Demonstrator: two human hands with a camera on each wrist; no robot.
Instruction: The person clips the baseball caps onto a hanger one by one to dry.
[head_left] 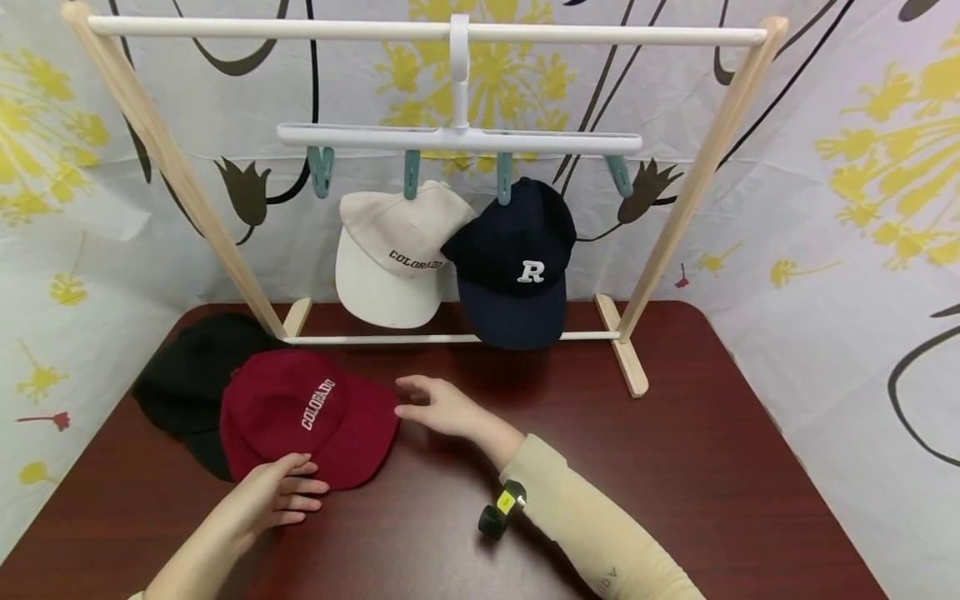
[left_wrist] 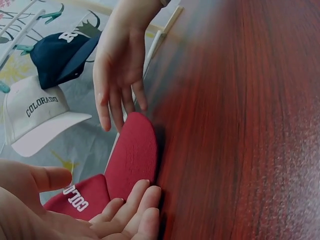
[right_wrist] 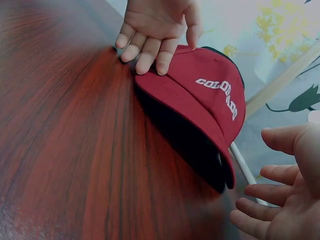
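A dark red baseball cap (head_left: 266, 400) lettered COLORADO lies on the table at left, partly over a black cap (head_left: 183, 371). My left hand (head_left: 273, 500) is at its near side, fingers loosely extended; in the right wrist view those fingertips (right_wrist: 145, 65) lie at the brim's edge, though I cannot tell how firmly they touch. My right hand (head_left: 450, 410) is by the brim's right end, thumb and fingers apart, holding nothing. Behind, a white COLORADO cap (head_left: 390, 287) and a navy cap (head_left: 510, 312) with a white R hang from a clip hanger.
A wooden rack (head_left: 708, 175) with a white top rail (head_left: 337, 30) stands at the table's back. From it hangs the white hanger (head_left: 525, 142) with several teal clips (head_left: 320, 171); the outer two hold nothing. A patterned cloth (head_left: 825, 350) surrounds the brown table (head_left: 720, 500).
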